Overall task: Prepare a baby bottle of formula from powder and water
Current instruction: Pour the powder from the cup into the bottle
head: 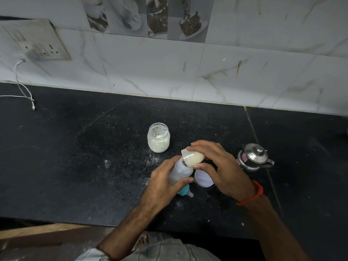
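Two hands work at the centre of the dark countertop (75, 147), where the baby bottle (181, 171) is held tilted, its open mouth pointing up and to the right. The left hand (165, 182) wraps the bottle body, fingers and thumb curled round it. The right hand (220, 166) pinches a small translucent cap (192, 156) loaded with pale powder, tipped on its side with its rim at the bottle mouth. The step in hand appears to be the powder transfer: contents of the cap go into the bottle. Whether water is already in the bottle cannot be told; its wall is cloudy. Just below the bottle, partly under the left hand, lies the teal collar with nipple (185, 192), off the bottle. A round white lid (204, 178) lies flat just right of the bottle, under the right hand. Farther back and slightly left stands the open glass jar (158, 137), about half full of powder. To the right stands a small steel kettle (253, 157), lid on, well apart from the jar. Spilled powder specks mark the counter left of the bottle. A white cable (22, 87) trails from the wall socket (37, 41) at far left. The next move likely calls for a steeper tilt of the cap while the rims stay aligned, with the bottle held steady to limit further spillage.
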Available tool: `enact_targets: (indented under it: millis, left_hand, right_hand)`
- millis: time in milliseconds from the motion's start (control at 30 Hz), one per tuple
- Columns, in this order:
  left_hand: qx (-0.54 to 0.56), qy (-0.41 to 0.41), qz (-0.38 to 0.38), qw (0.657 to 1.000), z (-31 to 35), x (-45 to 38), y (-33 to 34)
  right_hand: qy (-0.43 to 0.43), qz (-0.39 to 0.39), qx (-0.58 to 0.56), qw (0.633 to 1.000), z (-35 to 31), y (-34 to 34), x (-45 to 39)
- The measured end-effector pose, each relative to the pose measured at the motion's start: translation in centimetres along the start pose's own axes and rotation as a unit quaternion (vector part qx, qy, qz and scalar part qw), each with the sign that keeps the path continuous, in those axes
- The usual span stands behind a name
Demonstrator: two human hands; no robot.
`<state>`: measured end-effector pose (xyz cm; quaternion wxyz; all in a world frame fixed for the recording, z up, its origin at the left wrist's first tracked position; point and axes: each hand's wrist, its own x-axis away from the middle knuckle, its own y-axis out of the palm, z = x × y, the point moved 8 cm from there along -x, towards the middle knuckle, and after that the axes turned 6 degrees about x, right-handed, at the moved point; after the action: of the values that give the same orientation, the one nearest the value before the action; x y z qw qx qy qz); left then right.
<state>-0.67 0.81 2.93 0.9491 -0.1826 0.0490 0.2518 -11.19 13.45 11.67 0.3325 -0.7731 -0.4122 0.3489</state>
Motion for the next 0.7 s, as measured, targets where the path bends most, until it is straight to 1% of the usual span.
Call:
enact_targets:
  millis: [233,433,567,700]
  left_hand:
    - [0.001,0.004,-0.002,1.0,0.26,-0.16,0.13]
    - [0.001,0.0,-0.006,1.0,0.08,-0.37,0.44]
    - [-0.002,0.002,-0.007,1.0,0.02,-0.32,0.52]
    - [0.005,0.002,-0.006,1.0,0.25,-0.46,0.58]
  right_hand:
    - [-0.012,0.016,0.018,1.0,-0.53,-0.4,0.07]
    - [0.0,-0.002,0.027,1.0,-0.3,-0.29,0.06]
    - [0.011,-0.018,0.015,1.0,0.0,-0.11,0.18]
    - [0.004,0.001,-0.012,1.0,-0.59,-0.55,0.33]
